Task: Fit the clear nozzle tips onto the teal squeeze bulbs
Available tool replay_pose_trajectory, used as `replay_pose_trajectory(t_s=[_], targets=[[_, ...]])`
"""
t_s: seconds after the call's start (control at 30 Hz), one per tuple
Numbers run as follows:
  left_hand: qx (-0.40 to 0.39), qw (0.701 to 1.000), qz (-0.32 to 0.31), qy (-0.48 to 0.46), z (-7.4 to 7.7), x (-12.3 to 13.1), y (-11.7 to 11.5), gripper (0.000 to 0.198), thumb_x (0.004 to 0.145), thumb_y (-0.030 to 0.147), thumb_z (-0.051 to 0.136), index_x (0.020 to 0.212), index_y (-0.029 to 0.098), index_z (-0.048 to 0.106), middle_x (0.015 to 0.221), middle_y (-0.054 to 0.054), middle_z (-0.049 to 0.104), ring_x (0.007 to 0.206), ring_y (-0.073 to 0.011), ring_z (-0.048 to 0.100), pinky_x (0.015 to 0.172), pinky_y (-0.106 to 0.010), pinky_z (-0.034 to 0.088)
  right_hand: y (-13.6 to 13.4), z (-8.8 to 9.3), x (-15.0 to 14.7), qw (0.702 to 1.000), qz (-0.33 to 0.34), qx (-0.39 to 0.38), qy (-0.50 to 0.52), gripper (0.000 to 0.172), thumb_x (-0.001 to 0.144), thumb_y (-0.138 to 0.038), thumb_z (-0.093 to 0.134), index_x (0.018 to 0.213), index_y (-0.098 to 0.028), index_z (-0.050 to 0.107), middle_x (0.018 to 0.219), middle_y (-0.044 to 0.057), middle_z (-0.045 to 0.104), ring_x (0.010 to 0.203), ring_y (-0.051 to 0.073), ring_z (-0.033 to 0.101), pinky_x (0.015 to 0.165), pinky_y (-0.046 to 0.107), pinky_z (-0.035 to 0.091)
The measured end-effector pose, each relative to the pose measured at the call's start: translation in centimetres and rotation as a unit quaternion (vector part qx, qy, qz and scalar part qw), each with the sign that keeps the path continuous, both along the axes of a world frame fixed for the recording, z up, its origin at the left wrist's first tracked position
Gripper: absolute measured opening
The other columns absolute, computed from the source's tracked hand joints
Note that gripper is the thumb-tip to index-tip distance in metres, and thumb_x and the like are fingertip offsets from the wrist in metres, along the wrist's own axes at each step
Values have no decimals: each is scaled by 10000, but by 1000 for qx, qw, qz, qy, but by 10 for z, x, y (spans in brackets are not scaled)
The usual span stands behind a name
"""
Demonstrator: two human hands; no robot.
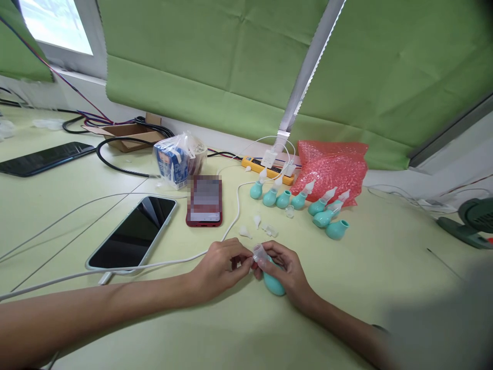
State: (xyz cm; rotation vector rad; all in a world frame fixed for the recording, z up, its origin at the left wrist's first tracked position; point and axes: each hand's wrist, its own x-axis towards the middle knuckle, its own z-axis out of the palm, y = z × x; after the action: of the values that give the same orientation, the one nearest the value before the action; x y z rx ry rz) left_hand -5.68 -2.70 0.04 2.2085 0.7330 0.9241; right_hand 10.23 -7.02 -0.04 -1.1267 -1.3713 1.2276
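Observation:
My right hand (pixel 290 270) is wrapped round a teal nasal aspirator (pixel 274 283), its rounded bulb tilted low over the table. A clear plastic collar (pixel 259 252) shows at the aspirator's upper end, between my thumb and fingers. My left hand (pixel 226 267) is closed in a pinch at the collar's left edge; whatever its fingertips hold is too small and hidden to make out. Just beyond my hands lie small translucent nozzle tips (pixel 245 232) and clear plastic fittings (pixel 270 230).
Several teal aspirators (pixel 298 200) stand or lie ahead, some tipped with nozzles, beside a pink bubble-wrap bag (pixel 333 169). A yellow power strip (pixel 250 164) sits behind. To the left are a pale-cased phone (pixel 133 234), a red-cased phone (pixel 204 223) and a white cable (pixel 165 262).

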Motion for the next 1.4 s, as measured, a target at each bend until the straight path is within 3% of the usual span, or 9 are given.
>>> replay_pose_trajectory(t_s=[0.2,0.43,0.67,0.83,1.17,1.4], targets=[[-88,996,15,-13,0,0,3,177,764,233,505,755,163,667,631,-11,595,554,-89,500,516,-178,401,0,-2,-1,1000,-15,7,-21,216,771,-379,501,768,-163,502,629,0,559,540,115,526,591,262,403],[-74,997,3,-17,1,-3,3,210,763,331,531,752,188,684,611,-14,583,561,-96,493,530,-195,387,-3,-3,-5,998,-36,27,-54,195,809,-362,451,790,-169,476,580,-21,516,521,103,488,571,249,390],[-51,998,-21,4,5,-1,1,238,803,305,475,746,199,679,607,-10,574,575,-97,482,563,-200,385,-10,-7,-7,986,-35,92,-131,142,844,-323,386,841,-186,420,622,-15,491,572,108,470,567,240,385],[-46,999,-2,-12,4,-1,-2,212,786,279,501,730,171,674,621,-23,551,591,-107,471,544,-207,372,-13,-10,-5,967,-53,137,-208,135,842,-311,375,892,-190,404,643,-11,486,584,117,468,557,237,380],[-165,983,-24,-78,5,0,-1,152,731,253,570,701,150,677,610,-10,510,562,-89,440,513,-192,347,-12,-16,-4,931,-73,209,-290,135,837,-265,375,946,-185,376,720,25,540,624,140,511,567,246,399],[-270,954,-69,-113,4,-1,3,160,692,277,607,737,129,647,680,-20,524,630,-109,466,526,-200,346,-14,-15,-4,934,-81,232,-258,129,825,-230,406,945,-201,369,737,17,538,634,126,509,564,232,410]])
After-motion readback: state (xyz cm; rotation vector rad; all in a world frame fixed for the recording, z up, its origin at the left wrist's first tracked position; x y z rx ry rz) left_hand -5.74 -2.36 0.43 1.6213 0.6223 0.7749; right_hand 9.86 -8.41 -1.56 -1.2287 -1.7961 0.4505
